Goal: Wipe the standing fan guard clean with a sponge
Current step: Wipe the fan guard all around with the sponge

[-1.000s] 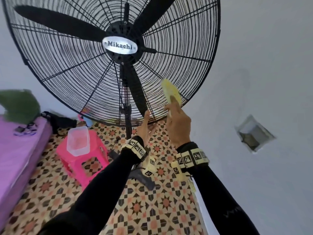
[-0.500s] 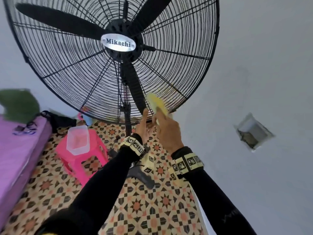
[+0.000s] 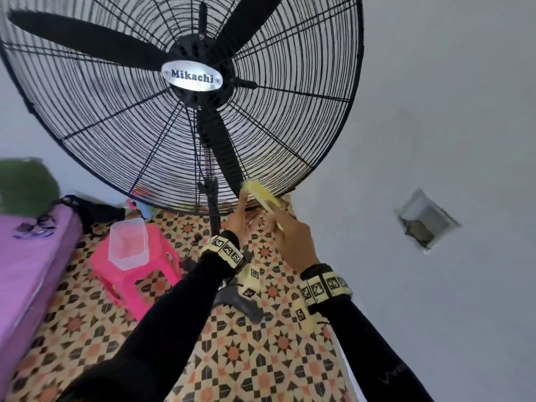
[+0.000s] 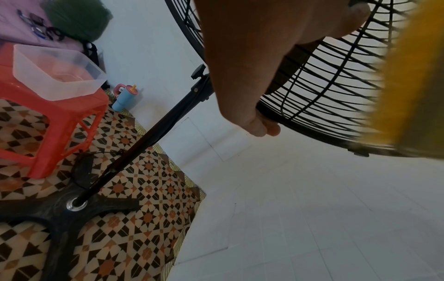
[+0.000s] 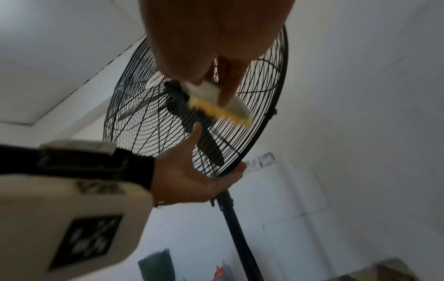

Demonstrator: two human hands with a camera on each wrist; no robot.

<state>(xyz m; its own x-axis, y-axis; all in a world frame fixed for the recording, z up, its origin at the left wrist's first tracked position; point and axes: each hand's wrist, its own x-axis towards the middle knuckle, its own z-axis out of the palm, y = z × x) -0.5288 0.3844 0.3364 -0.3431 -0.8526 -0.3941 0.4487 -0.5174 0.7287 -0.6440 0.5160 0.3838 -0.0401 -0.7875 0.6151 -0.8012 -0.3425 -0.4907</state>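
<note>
2 hands of mine meet at the lower middle of the head view, under the black wire fan guard [image 3: 290,117] that fills the upper half of the frame. My right hand [image 3: 293,239] pinches a yellow sponge [image 3: 262,194] and presses it on the wires near the guard's bottom rim. My left hand [image 3: 239,220] is just left of it, thumb up along the wires. A pink stool [image 3: 150,274] with a clear tub [image 3: 127,242] on it stands at lower left on the patterned floor [image 3: 261,358].

From the left wrist, my left hand [image 4: 252,62] comes in from the top, with fingers [image 4: 266,129] curled round the guard's bottom rim [image 4: 312,136]; the sponge [image 4: 413,85] is a yellow blur at the right edge. The fan pole [image 4: 153,133] runs down to its base at lower left.

From the right wrist, my right hand [image 5: 216,38] hangs from the top, fingers clamped on the sponge [image 5: 221,108], which lies against the guard [image 5: 264,95] at centre. My left hand [image 5: 190,175] cups the rim below it.
</note>
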